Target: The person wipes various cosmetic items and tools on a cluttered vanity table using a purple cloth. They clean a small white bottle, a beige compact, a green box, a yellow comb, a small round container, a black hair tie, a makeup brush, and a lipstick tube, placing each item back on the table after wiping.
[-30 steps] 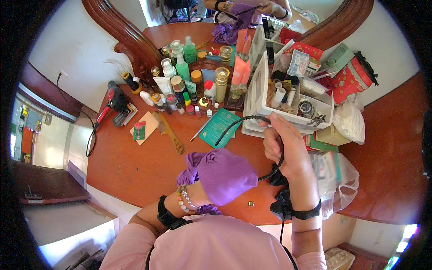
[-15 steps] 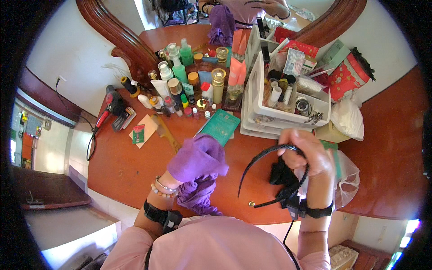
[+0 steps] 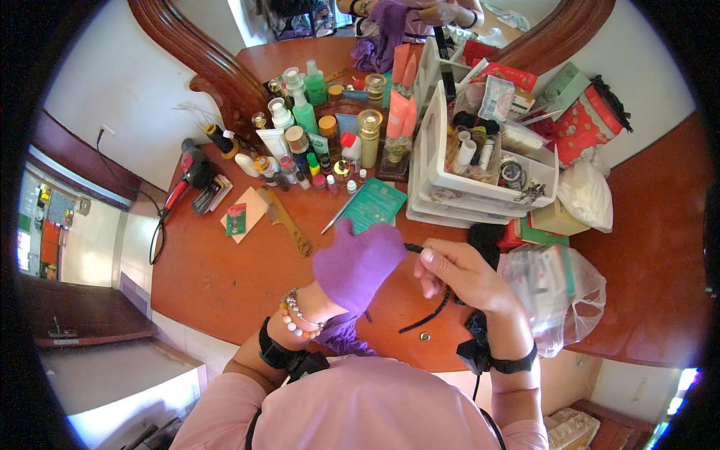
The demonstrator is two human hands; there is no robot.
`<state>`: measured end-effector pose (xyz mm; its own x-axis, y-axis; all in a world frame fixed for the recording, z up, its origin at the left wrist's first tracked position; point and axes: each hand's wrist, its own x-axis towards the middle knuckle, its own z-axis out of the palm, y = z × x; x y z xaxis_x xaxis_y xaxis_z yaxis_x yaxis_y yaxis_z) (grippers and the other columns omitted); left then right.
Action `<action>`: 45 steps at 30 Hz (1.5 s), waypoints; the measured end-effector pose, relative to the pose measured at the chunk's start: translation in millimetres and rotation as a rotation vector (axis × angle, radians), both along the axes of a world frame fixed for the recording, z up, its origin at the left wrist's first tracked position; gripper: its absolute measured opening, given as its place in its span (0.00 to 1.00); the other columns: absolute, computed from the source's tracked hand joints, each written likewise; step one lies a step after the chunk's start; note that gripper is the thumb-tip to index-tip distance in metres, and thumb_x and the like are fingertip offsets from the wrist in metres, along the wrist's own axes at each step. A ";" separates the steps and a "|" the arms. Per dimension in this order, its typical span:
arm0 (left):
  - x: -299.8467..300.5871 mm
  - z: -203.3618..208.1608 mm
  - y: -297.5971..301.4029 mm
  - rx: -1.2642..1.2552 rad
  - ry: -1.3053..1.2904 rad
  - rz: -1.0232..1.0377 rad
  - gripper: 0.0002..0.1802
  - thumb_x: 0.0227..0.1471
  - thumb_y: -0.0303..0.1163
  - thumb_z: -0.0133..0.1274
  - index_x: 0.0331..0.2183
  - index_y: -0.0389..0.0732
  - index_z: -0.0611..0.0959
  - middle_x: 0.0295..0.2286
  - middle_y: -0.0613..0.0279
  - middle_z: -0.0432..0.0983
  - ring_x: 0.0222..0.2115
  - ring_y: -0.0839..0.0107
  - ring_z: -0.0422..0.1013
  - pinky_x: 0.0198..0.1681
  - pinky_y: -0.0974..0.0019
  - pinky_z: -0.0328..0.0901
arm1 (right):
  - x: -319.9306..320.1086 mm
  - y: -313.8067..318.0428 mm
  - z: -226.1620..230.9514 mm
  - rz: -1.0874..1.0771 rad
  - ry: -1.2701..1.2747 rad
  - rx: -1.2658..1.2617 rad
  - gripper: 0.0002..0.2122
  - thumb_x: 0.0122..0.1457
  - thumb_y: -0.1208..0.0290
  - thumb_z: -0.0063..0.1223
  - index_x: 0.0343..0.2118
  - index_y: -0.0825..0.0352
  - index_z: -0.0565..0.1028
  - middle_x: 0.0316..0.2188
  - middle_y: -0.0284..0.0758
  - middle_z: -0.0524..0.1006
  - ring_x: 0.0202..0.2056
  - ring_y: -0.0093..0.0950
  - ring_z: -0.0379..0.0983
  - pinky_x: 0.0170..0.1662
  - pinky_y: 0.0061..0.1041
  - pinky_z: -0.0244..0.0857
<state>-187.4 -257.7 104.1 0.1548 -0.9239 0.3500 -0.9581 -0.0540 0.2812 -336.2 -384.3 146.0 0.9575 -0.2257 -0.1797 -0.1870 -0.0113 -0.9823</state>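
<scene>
A purple cloth (image 3: pixel 367 259) covers my left hand (image 3: pixel 358 262), its loose end hanging below the wrist toward my lap. The hand's rounded shape looks closed under the cloth, though the fingers are hidden. My right hand (image 3: pixel 461 271) pinches a thin black braided headband (image 3: pixel 444 304) between thumb and fingers. One end of the headband meets the purple cloth, and the other curves down over the table. Below that free tip, a small gold-coloured round piece (image 3: pixel 425 337) lies on the wood.
Bottles and jars (image 3: pixel 304 116) crowd the table before the mirror. A white drawer organizer (image 3: pixel 480 191) stands right of them, with a clear plastic bag (image 3: pixel 589 300) nearby. A teal booklet (image 3: pixel 373 206), a comb (image 3: pixel 285 221) and a hair dryer (image 3: pixel 196 169) lie farther left.
The right hand has brought the headband leftward until it meets the purple cloth. My cloth-covered left hand has risen slightly and moved right.
</scene>
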 end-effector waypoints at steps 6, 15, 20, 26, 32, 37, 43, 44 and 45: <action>-2.4 4.7 -1.8 0.016 -0.330 0.016 0.10 0.41 0.38 0.52 0.26 0.43 0.76 0.21 0.61 0.70 0.21 0.57 0.67 0.16 0.60 0.63 | -7.9 2.8 4.3 -0.315 0.063 0.263 0.16 0.63 0.58 0.37 0.25 0.66 0.67 0.11 0.23 0.57 0.14 0.14 0.50 0.18 0.15 0.47; 3.8 3.9 1.6 0.331 -0.351 0.002 0.09 0.43 0.37 0.48 0.26 0.44 0.78 0.21 0.62 0.73 0.18 0.61 0.68 0.16 0.57 0.60 | -12.9 -2.1 9.7 -0.287 0.154 0.316 0.18 0.63 0.55 0.37 0.23 0.65 0.67 0.10 0.23 0.56 0.12 0.13 0.45 0.14 0.16 0.39; 1.9 -3.9 2.9 0.001 0.096 -0.186 0.13 0.41 0.33 0.51 0.33 0.44 0.75 0.29 0.65 0.70 0.28 0.60 0.68 0.28 0.56 0.63 | 1.0 17.5 10.8 -0.177 0.205 0.169 0.22 0.63 0.53 0.33 0.20 0.66 0.67 0.10 0.25 0.59 0.12 0.14 0.49 0.15 0.17 0.41; 4.6 22.9 6.8 0.244 0.199 0.047 0.14 0.40 0.36 0.54 0.34 0.45 0.76 0.26 0.62 0.72 0.27 0.59 0.69 0.29 0.58 0.65 | -15.9 7.3 11.7 -0.239 0.105 0.215 0.17 0.63 0.58 0.36 0.30 0.67 0.70 0.15 0.26 0.63 0.17 0.16 0.58 0.22 0.15 0.53; 6.6 -19.3 10.5 0.091 0.076 0.019 0.12 0.38 0.34 0.54 0.31 0.45 0.75 0.26 0.62 0.71 0.25 0.59 0.68 0.24 0.59 0.62 | -31.7 6.4 -7.1 -0.232 -0.034 0.490 0.12 0.62 0.62 0.40 0.36 0.66 0.70 0.16 0.23 0.60 0.17 0.14 0.53 0.21 0.14 0.48; 7.7 -7.9 10.3 0.077 0.323 0.135 0.11 0.40 0.31 0.51 0.32 0.42 0.74 0.27 0.59 0.69 0.25 0.60 0.67 0.24 0.61 0.61 | -37.6 5.8 -5.4 -0.248 -0.120 0.659 0.12 0.62 0.61 0.40 0.35 0.66 0.70 0.16 0.23 0.60 0.17 0.13 0.50 0.20 0.14 0.42; -1.1 59.9 -0.9 0.199 -0.177 0.120 0.12 0.41 0.33 0.51 0.32 0.42 0.74 0.26 0.57 0.69 0.27 0.60 0.67 0.27 0.59 0.61 | -21.7 25.2 -0.5 -0.306 0.128 0.264 0.17 0.64 0.55 0.34 0.29 0.66 0.66 0.15 0.25 0.59 0.14 0.13 0.49 0.18 0.14 0.43; -6.1 57.2 -0.2 0.100 -0.119 0.021 0.11 0.40 0.33 0.51 0.31 0.42 0.75 0.26 0.58 0.69 0.28 0.61 0.67 0.28 0.59 0.62 | -18.0 30.9 2.5 -0.286 0.135 0.198 0.19 0.64 0.53 0.31 0.28 0.65 0.66 0.14 0.25 0.59 0.14 0.13 0.49 0.18 0.14 0.44; -10.6 52.3 1.4 0.000 -0.061 -0.078 0.10 0.39 0.33 0.52 0.30 0.43 0.76 0.26 0.59 0.69 0.28 0.61 0.68 0.28 0.59 0.62 | -15.0 36.4 7.6 -0.267 0.141 0.133 0.21 0.64 0.51 0.29 0.26 0.65 0.65 0.14 0.25 0.59 0.14 0.14 0.50 0.18 0.14 0.44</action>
